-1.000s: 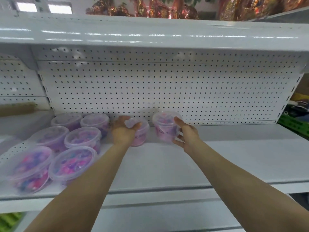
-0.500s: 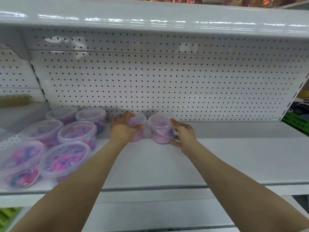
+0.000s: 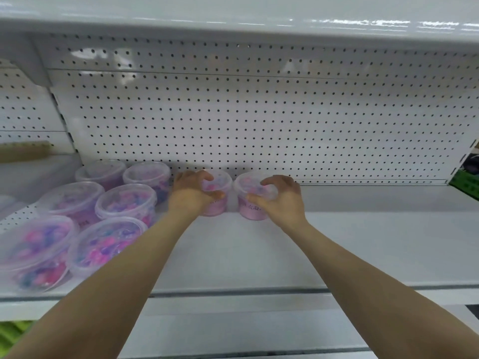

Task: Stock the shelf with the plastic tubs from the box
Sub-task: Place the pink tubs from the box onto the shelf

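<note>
We have both hands on the shelf (image 3: 337, 242), one tub each. Left hand (image 3: 193, 195) grips the left tub (image 3: 219, 203) from its left side, with fingers curled over the lid rim and thumb across the front wall. Right hand (image 3: 282, 200) grips the right tub (image 3: 252, 212) from its right side, with fingers curled onto the lid and thumb on the front wall just under the rim. Both tubs are upright at the back of the shelf, just in front of the pegboard (image 3: 259, 120). They stand side by side and very close; we can't tell if the rims touch. Both look seated on the shelf, but the left hand hides part of its tub's base, so we can't confirm that one. Each has a clear lid, a pink body and mixed pink and blue pieces inside. There is dark print on the right tub's wall, too blurred to read. Left of the left hand we see six more tubs (image 3: 127, 203), two across and three deep, all upright with lids on and packed close. The back-row one on the right sits just beside the left hand. The upper shelf (image 3: 233, 11) overhangs all of it. In the next bay, far left, is a brown bar-shaped thing (image 3: 23, 151), blurred. A green object (image 3: 464, 182) shows at the right edge; we can't tell what it is.
</note>
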A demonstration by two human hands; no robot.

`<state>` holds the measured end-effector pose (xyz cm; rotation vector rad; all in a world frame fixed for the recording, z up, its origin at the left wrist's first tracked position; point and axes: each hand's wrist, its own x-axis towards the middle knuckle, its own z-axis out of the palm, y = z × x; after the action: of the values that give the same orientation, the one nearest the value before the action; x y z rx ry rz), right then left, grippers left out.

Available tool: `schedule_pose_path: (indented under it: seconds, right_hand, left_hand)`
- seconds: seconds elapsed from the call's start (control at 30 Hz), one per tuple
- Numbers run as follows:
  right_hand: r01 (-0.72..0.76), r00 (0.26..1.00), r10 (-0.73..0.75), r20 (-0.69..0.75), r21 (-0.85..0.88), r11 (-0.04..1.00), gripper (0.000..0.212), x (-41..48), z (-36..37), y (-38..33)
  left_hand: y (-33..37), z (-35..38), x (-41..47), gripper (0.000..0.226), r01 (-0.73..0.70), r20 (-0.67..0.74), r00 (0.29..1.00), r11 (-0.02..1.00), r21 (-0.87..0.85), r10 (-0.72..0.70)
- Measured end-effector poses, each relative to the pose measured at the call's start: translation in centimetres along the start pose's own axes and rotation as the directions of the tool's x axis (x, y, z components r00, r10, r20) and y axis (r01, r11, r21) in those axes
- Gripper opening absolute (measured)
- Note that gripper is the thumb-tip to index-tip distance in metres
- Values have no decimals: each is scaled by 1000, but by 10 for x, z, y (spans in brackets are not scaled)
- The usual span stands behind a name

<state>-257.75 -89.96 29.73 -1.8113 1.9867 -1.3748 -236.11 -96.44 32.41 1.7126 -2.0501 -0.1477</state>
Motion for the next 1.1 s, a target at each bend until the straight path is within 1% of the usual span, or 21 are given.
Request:
schedule_pose_path:
  seconds: [0.07, 0.17, 0.33, 0.43, 0.57, 0.67, 0.8, 0.87, 1.0, 1.1]
  right_hand:
    - [-14, 1000, 14, -4, 3, 1000, 50, 1, 6, -1]
    - [-66, 998, 66, -15, 10, 998, 53, 5, 13, -5]
    - [-140, 987, 142, 76, -32, 990, 55, 18, 25, -21]
    - [-140, 983, 146, 115, -59, 988, 61, 25, 32, -27]
    - [-142, 973, 153, 170, -77, 987, 69, 36, 37, -34]
    - [-146, 965, 171, 198, -132, 980, 71, 45, 42, -39]
    - [-143, 962, 179, 204, -181, 973, 70, 49, 49, -40]
    - [-127, 963, 171, 208, -208, 970, 69, 48, 51, -41]
    - [-103, 966, 163, 201, -279, 955, 69, 44, 43, -48]
    - [-98, 966, 165, 201, -305, 947, 68, 39, 26, -57]
  left_hand:
    - [-4, -5, 1, 55, 16, 16, 1000, 1000, 22, -16]
    - [-9, -8, 4, 51, 61, 17, 998, 998, -10, -61]
    - [-6, -10, 11, 39, 120, -20, 993, 993, -19, -120]
    - [-7, -7, 14, 36, 153, -53, 987, 988, -34, -155]
    - [-9, 2, 19, 30, 161, -119, 978, 984, -74, -169]
    - [-9, 9, 23, 30, 165, -143, 974, 984, -70, -174]
    - [-14, 21, 27, 30, 139, -185, 970, 985, -107, -157]
    - [-15, 25, 27, 33, 129, -187, 972, 988, -82, -142]
    - [-13, 18, 26, 37, 129, -147, 980, 991, -37, -133]
    - [-2, 6, 17, 45, 105, -103, 989, 994, -23, -107]
